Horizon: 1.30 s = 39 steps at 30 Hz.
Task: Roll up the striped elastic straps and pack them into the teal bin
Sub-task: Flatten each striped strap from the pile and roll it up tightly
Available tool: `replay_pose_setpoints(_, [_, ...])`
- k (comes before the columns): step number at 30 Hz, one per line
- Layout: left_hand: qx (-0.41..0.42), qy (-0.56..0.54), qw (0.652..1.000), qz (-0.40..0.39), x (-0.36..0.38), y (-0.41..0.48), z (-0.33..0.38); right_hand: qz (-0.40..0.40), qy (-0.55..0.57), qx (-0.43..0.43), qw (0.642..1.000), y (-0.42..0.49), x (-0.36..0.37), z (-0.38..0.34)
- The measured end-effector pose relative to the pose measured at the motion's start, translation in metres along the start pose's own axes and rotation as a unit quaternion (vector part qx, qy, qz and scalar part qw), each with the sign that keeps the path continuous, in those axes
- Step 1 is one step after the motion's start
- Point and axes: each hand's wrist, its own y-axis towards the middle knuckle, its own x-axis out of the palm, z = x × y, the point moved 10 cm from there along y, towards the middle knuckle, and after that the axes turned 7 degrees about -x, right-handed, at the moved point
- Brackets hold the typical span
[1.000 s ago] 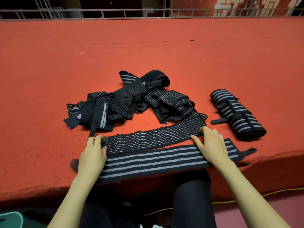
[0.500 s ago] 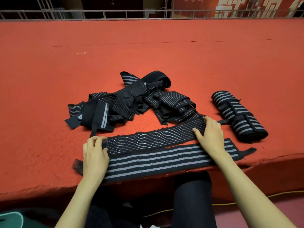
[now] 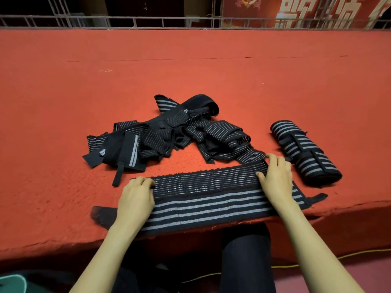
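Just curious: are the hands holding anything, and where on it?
The left hand pinches the thin-striped strap at its left end; the right hand only presses flat on its right end.

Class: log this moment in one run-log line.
strap: laid flat | left grip: holds left end | right grip: flat on strap | roll: done | pile: unrolled

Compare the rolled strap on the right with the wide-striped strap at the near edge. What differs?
The rolled strap is a tight cylinder bound by its black tab; the wide-striped strap lies flat and unrolled along the near edge of the red surface. The rolled strap sits untouched; the wide-striped strap lies under the left hand and right hand. Both are black with grey stripes.
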Motion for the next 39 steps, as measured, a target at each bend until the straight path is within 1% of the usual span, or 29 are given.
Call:
replay_pose_setpoints(1, [0.019,-0.019,1.0,0.005,0.001,-0.001,0.011,0.02,-0.009,-0.04,0.999,0.001,-0.004,-0.011])
replay_pose_setpoints(2, [0.043,-0.033,0.999,0.005,0.003,-0.003,0.023,0.022,-0.006,-0.079,0.997,0.001,-0.003,-0.023])
replay_pose_setpoints(3, [0.064,-0.045,0.997,-0.003,0.008,-0.005,0.036,0.003,0.006,-0.113,0.994,0.0,0.001,-0.035])
replay_pose_setpoints(4, [0.079,-0.05,0.996,-0.013,0.013,-0.007,0.047,-0.035,0.019,-0.135,0.99,-0.002,0.011,-0.045])
replay_pose_setpoints(6, [0.092,-0.038,0.995,-0.03,0.025,-0.007,0.061,-0.111,0.025,-0.157,0.981,-0.01,0.032,-0.057])
replay_pose_setpoints(8, [0.085,-0.027,0.995,-0.046,0.031,0.001,0.069,-0.138,0.019,-0.158,0.978,-0.01,0.041,-0.06])
replay_pose_setpoints(9, [0.085,-0.033,0.994,-0.057,0.033,0.007,0.075,-0.141,0.034,-0.153,0.978,-0.005,0.039,-0.061])
replay_pose_setpoints(11, [0.088,-0.069,0.99,-0.088,0.035,0.023,0.09,-0.129,0.095,-0.151,0.975,0.009,0.031,-0.067])
replay_pose_setpoints(13, [0.084,-0.118,0.984,-0.106,0.037,0.044,0.106,-0.084,0.143,-0.158,0.973,0.029,0.016,-0.081])
replay_pose_setpoints(15, [0.074,-0.158,0.979,-0.103,0.038,0.067,0.124,-0.028,0.16,-0.167,0.972,0.051,0.002,-0.096])
replay_pose_setpoints(17, [0.064,-0.197,0.974,-0.089,0.041,0.088,0.14,0.005,0.149,-0.187,0.971,0.072,-0.002,-0.113])
replay_pose_setpoints(18, [0.06,-0.213,0.972,-0.082,0.043,0.096,0.147,0.006,0.132,-0.196,0.972,0.082,0.001,-0.119])
replay_pose_setpoints(20, [0.047,-0.248,0.965,-0.074,0.049,0.107,0.157,-0.024,0.089,-0.202,0.975,0.097,0.019,-0.126])
replay_pose_setpoints(22, [0.036,-0.276,0.958,-0.075,0.057,0.113,0.163,-0.056,0.061,-0.166,0.983,0.106,0.04,-0.119])
replay_pose_setpoints(23, [0.035,-0.279,0.956,-0.082,0.064,0.115,0.165,-0.057,0.06,-0.144,0.986,0.108,0.046,-0.113])
replay_pose_setpoints(25, [0.047,-0.262,0.958,-0.104,0.079,0.117,0.168,-0.016,0.098,-0.096,0.99,0.108,0.05,-0.096])
replay_pose_setpoints(26, [0.062,-0.245,0.961,-0.111,0.086,0.117,0.17,0.02,0.153,-0.064,0.986,0.106,0.048,-0.084])
replay_pose_setpoints(27, [0.08,-0.225,0.964,-0.114,0.092,0.116,0.173,0.056,0.229,-0.031,0.971,0.102,0.046,-0.071])
replay_pose_setpoints(28, [0.094,-0.207,0.967,-0.113,0.097,0.114,0.175,0.085,0.302,-0.007,0.949,0.098,0.045,-0.06])
replay_pose_setpoints(29, [0.101,-0.192,0.97,-0.107,0.099,0.112,0.177,0.108,0.358,0.0,0.927,0.095,0.044,-0.054])
replay_pose_setpoints(30, [0.1,-0.18,0.973,-0.1,0.101,0.11,0.177,0.123,0.388,-0.01,0.913,0.092,0.041,-0.054])
replay_pose_setpoints(32, [0.087,-0.177,0.976,-0.092,0.103,0.107,0.176,0.127,0.407,-0.045,0.904,0.092,0.037,-0.059])
replay_pose_setpoints(34, [0.072,-0.223,0.968,-0.088,0.103,0.107,0.171,0.113,0.434,-0.039,0.893,0.093,0.039,-0.059])
replay_pose_setpoints(36, [0.046,-0.298,0.95,-0.08,0.096,0.111,0.165,0.111,0.498,0.004,0.86,0.096,0.043,-0.048])
replay_pose_setpoints(38, [0.007,-0.373,0.924,-0.087,0.091,0.115,0.158,0.12,0.558,0.039,0.82,0.098,0.045,-0.038])
replay_pose_setpoints(39, [-0.003,-0.404,0.91,-0.092,0.089,0.116,0.157,0.121,0.574,0.048,0.808,0.098,0.045,-0.036])
